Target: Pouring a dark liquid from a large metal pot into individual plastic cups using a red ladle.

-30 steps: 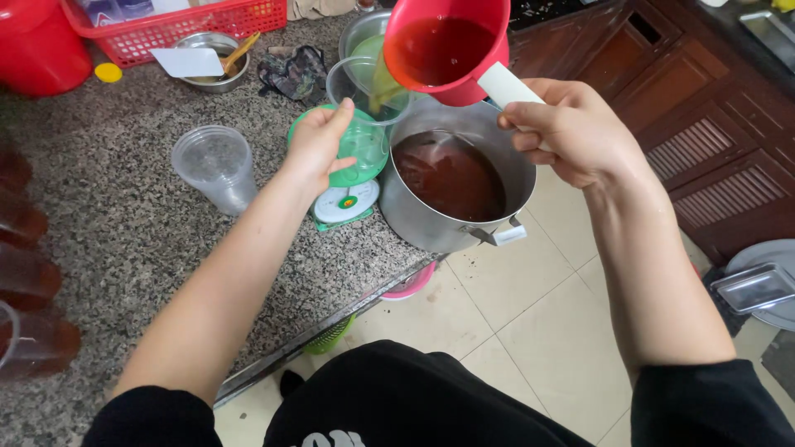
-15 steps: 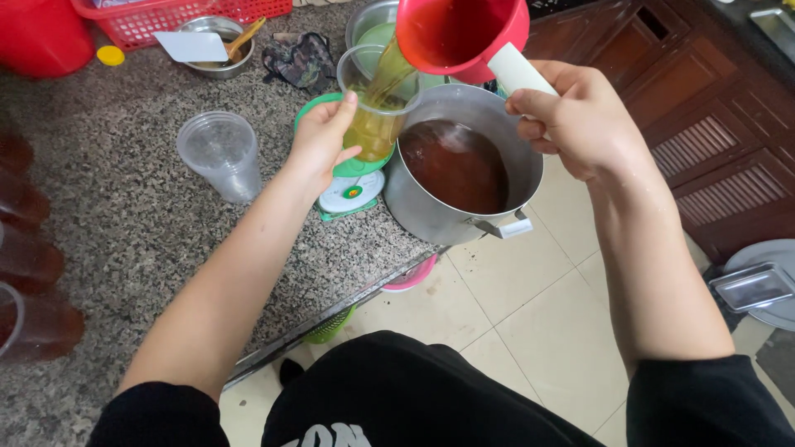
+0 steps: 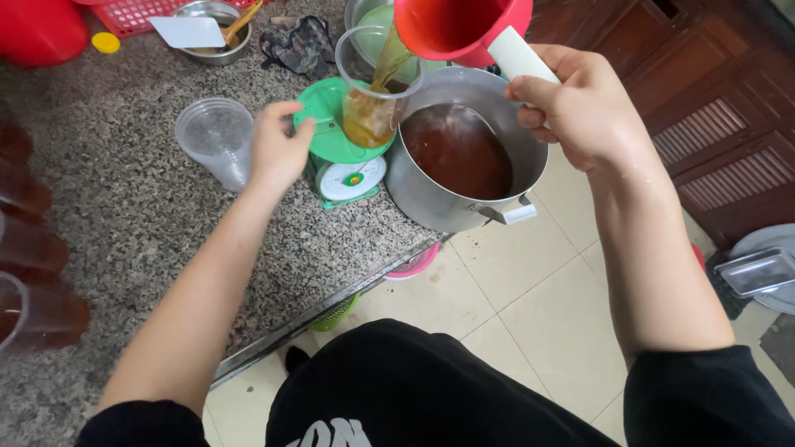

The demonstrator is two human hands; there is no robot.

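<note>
Pouring amber liquid from red ladle [image 3: 460,29] in right hand [image 3: 580,103] into clear cup [image 3: 374,91], left hand [image 3: 277,149] loosely curled

A kitchen scale [image 3: 346,157] sits on a stone counter [image 3: 124,240], with a clear cup [image 3: 374,99] standing on its platform. Just right of the scale, touching or nearly touching it, a metal pot [image 3: 464,157] holds liquid at the counter's edge. Above the cup and pot, the right hand [image 3: 580,103] holds a tilted scoop [image 3: 464,29]. The left hand [image 3: 277,153] rests at the scale's left edge. An empty cup [image 3: 215,136] stands left of that hand. Behind lie a small bowl [image 3: 214,29] and a basket [image 3: 141,15]. Filled cups [image 3: 33,248] line the far left.
</note>
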